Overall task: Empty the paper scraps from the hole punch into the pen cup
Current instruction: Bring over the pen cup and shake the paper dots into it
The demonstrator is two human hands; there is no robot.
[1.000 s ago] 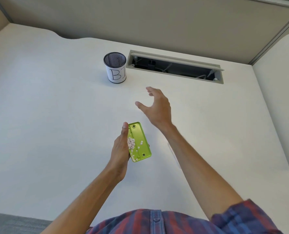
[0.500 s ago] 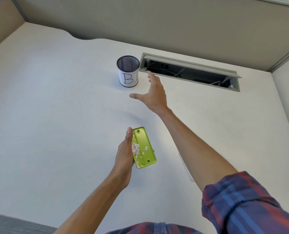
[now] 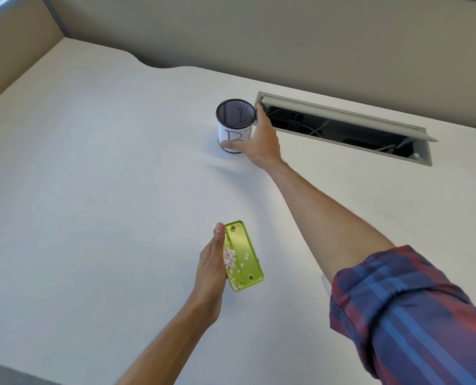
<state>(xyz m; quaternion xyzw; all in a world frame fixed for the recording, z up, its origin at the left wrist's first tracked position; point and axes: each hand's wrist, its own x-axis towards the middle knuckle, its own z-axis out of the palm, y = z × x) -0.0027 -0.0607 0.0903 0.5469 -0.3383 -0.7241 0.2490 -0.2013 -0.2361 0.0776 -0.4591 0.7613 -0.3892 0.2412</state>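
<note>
One green hole-punch tray [image 3: 243,257], lower centre of frame, lies open-side up with heap of paper scraps [image 3: 229,258] inside; left hand [image 3: 213,269] grips its left edge, thumb along rim, above white desk [image 3: 92,190]. Nothing tipped yet. Change: right hand [image 3: 260,144], in mid-air half second back, now reaches mesh pen cup [image 3: 235,125] at upper centre, thumb across lower front, fingers round right side. Grasp closing, not plainly firm. Likely next: bring cup toward tray. Open cable trough [image 3: 342,129] right of cup.

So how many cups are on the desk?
1. The pen cup stands at the back of the desk, beside the cable slot, with the right hand around it.
</note>
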